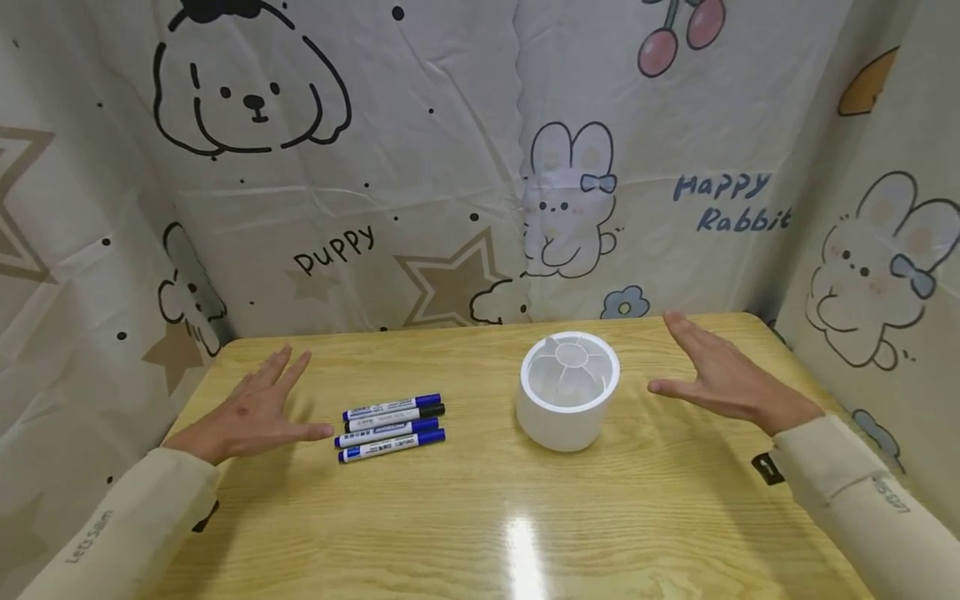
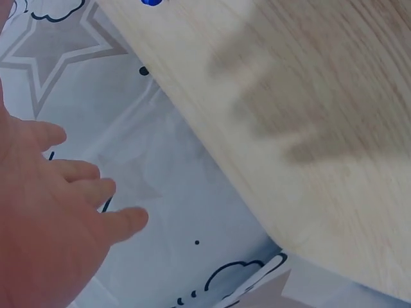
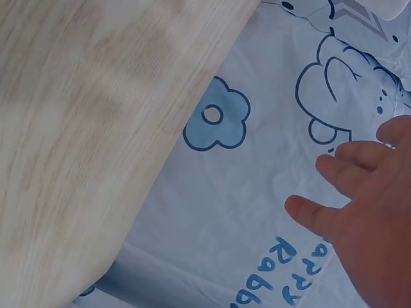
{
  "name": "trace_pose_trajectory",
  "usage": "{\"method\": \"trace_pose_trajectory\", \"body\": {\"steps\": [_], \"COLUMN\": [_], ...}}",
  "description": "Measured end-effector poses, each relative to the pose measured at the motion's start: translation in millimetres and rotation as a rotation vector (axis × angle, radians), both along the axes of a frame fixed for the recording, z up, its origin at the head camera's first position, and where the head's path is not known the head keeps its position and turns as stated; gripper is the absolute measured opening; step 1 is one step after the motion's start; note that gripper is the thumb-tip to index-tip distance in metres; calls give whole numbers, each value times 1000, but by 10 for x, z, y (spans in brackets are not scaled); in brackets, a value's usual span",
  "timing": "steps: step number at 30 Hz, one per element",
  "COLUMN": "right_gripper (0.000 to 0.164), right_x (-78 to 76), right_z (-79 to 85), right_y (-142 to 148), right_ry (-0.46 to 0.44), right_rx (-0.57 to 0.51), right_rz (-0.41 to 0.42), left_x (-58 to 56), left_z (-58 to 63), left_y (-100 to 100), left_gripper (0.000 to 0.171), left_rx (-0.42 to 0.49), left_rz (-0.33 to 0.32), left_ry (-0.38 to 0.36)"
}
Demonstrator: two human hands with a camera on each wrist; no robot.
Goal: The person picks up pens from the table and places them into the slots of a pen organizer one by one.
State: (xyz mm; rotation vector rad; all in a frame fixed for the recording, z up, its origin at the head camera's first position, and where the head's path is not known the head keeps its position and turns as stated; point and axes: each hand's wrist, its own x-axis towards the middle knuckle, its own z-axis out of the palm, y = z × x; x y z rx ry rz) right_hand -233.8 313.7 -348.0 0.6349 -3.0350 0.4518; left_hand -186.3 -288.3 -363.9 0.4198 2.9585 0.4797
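Note:
My left hand (image 1: 258, 412) hovers over the left side of the table with its fingers spread, holding nothing. Just right of its thumb lie several whiteboard markers (image 1: 392, 429) side by side, most with blue caps and one with a black cap. To the right of the middle stands a round white pen holder (image 1: 564, 421), upright, with clear dividers inside and nothing in its compartments. My right hand (image 1: 723, 375) is held up to the right of the holder, fingers extended, apart from it. Both wrist views show the left hand (image 2: 58, 212) and right hand (image 3: 366, 199) bare.
The light wood table (image 1: 465, 517) ends at a back edge against a printed cloth (image 1: 442, 167) with cartoon animals. More of this cloth hangs at the left and right sides. A dark tag (image 1: 767, 469) shows beside the right sleeve.

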Motion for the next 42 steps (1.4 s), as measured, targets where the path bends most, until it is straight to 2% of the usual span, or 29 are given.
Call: {"method": "trace_pose_trajectory", "body": {"steps": [5,9,13,22,30,38,42], "right_gripper": [111,111,107,98,87,78,75], "right_x": [-13,-7,1,14,36,47,38], "right_z": [-3,-8,-34,-84,-110,-158,-167], "right_y": [-53,-92,-101,-162,-212,-264,-295], "right_ry": [-37,-80,-84,-71,-17,31,33], "right_rx": [-46,-87,-118,-203,-263,-304,-313], "right_rz": [-10,-30,-26,23,80,140,142], "left_x": [-18,-47,-74,-129,-173,-219,-246], "left_z": [-53,-100,-163,-291,-353,-400,-417], "left_y": [3,22,57,70,64,96,118], "left_gripper": [117,115,111,81,61,49,40], "left_rx": [24,87,146,198,244,310,319], "left_rz": [-1,-5,-21,-100,-143,-117,-94], "left_ry": [-11,-55,-78,6,38,-58,-70]}}
